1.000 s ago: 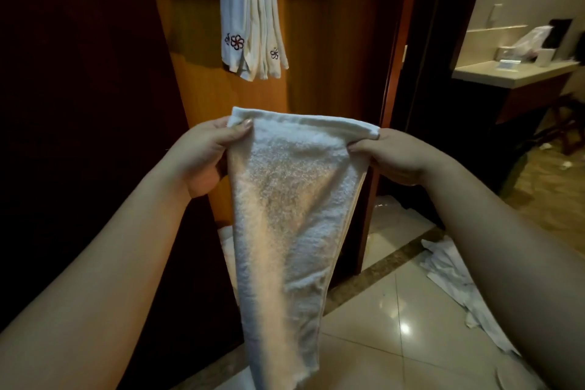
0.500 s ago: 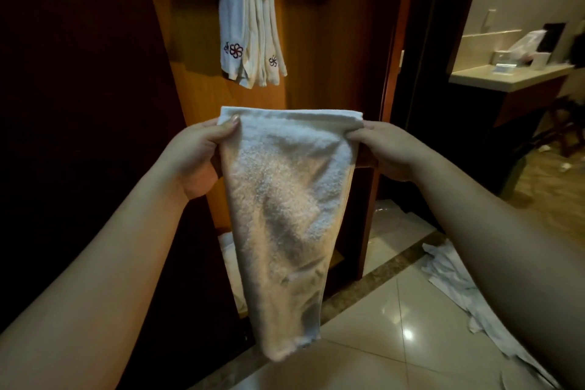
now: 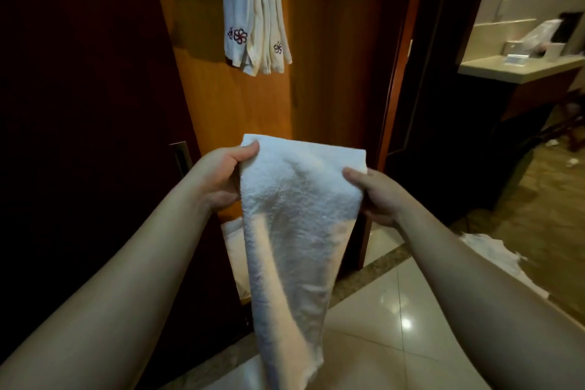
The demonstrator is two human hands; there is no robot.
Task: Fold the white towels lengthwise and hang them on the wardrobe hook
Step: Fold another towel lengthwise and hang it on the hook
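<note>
A white towel [image 3: 294,231] hangs folded lengthwise in front of me, narrowing toward the floor. My left hand [image 3: 218,177] pinches its top left corner, thumb on the near face. My right hand [image 3: 376,193] pinches its top right corner. Above, inside the open wardrobe [image 3: 316,89], several white towels with dark flower embroidery [image 3: 256,13] hang from a hook at the top; the hook itself is hidden by them.
The dark wardrobe door [image 3: 88,104] with a metal handle [image 3: 180,155] stands at left. More white cloth [image 3: 234,250] lies low in the wardrobe, and crumpled white cloth [image 3: 493,256] lies on the tiled floor at right. A vanity counter [image 3: 519,68] is at far right.
Both hands have come down and slightly right with the towel, away from the hanging towels. The towel's lower end swings.
</note>
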